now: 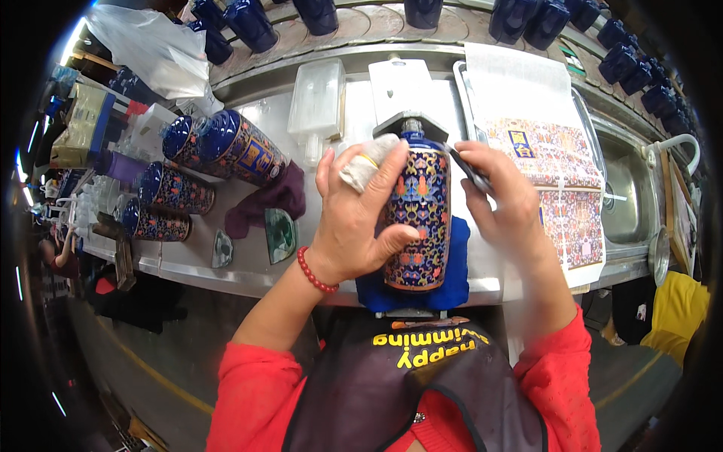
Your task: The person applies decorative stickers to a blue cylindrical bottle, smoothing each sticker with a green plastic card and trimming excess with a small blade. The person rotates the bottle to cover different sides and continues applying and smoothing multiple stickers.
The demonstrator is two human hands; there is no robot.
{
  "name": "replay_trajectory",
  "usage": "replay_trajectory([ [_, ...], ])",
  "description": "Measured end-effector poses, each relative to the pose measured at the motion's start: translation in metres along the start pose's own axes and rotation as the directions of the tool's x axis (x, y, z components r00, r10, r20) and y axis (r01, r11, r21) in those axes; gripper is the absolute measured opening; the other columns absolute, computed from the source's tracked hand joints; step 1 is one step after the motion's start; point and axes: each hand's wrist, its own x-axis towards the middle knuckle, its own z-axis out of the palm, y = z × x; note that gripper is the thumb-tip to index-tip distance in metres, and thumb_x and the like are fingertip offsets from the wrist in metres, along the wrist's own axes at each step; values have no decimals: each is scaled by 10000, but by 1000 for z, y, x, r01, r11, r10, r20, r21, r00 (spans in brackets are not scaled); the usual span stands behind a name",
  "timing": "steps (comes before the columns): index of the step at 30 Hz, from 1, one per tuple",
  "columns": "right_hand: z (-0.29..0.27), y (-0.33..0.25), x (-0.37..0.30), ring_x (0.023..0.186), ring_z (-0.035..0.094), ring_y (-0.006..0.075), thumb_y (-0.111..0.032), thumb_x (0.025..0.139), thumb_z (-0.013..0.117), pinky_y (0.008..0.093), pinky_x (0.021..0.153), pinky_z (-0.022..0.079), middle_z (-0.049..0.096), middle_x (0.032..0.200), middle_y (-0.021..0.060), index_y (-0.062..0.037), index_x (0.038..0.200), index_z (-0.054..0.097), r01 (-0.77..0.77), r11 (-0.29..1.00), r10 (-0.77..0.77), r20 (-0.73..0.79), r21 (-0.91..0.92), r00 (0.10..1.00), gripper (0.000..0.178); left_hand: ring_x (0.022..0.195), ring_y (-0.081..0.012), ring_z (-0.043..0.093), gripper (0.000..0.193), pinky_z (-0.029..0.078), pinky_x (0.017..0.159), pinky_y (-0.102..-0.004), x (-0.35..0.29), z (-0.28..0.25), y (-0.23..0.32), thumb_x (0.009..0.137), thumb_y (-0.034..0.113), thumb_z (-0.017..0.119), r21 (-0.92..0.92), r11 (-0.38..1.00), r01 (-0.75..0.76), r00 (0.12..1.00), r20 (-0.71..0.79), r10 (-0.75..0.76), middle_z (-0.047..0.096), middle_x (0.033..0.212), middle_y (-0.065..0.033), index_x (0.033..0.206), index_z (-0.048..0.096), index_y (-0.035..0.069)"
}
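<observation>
A dark blue bottle [416, 218] with a colourful patterned wrap lies in front of me, its neck pointing away into a grey angled holder [410, 120]. Its lower end is over a bright blue cloth [458, 256]. My left hand [354, 215] steadies the bottle from the left, thumb across the pattern. Among that hand's fingers is a whitish cloth wad [367, 162]; whether it is wrapped on or pinched, I cannot tell. My right hand [501, 196] grips a slim dark tool [471, 172], its tip near the bottle's right shoulder. The tool's exact kind is unclear.
Patterned printed sheets [565, 166] lie at the right, before a metal sink [629, 184]. Several finished-looking bottles [245, 147] and a purple cloth [271, 200] are at the left. A clear plastic container [315, 98] stands behind. Plain blue bottles [316, 15] line the far conveyor.
</observation>
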Motion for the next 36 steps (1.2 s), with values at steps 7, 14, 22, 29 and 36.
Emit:
replay_trajectory([
  [7,-6,-46,-8,876,615,225,-137,799,763,408,831,481,652,1049,65,-91,1060,701,280,947,-242,224,-157,944,272,1338,-367,449,929,132,1200,-560,-25,7,1,1000,746,368,-87,996,22,994,-108,-31,593,1418,-185,1542,464,-3],
  [14,-22,-64,-57,819,606,229,-48,722,758,418,775,461,676,979,70,-78,1036,722,97,979,-138,233,178,963,317,1361,-333,447,827,93,1216,-566,-62,16,28,1008,736,345,55,998,-27,997,-73,31,648,1391,-139,1385,670,76],
  [22,-12,-41,-47,790,586,248,97,686,787,364,695,455,674,948,101,-30,1057,707,94,993,-100,86,72,991,400,1406,-313,440,770,90,1214,-601,-98,29,51,1034,690,346,178,983,-46,996,-68,59,636,1423,-95,1449,614,99],
  [29,-16,-65,-56,824,597,247,-14,642,775,401,787,434,673,1011,67,-69,1008,725,232,970,-244,231,78,942,373,1382,-330,465,615,159,1204,-604,-121,29,57,1044,537,499,67,998,-17,993,-118,25,636,1406,-160,1389,656,53],
  [36,-18,-55,-63,813,634,275,48,738,792,354,699,499,678,938,124,-11,1041,722,-85,989,72,113,120,991,317,1373,-339,470,573,156,1192,-618,-125,36,62,1035,485,542,147,988,42,991,-132,-22,624,1415,-148,1407,644,61],
])
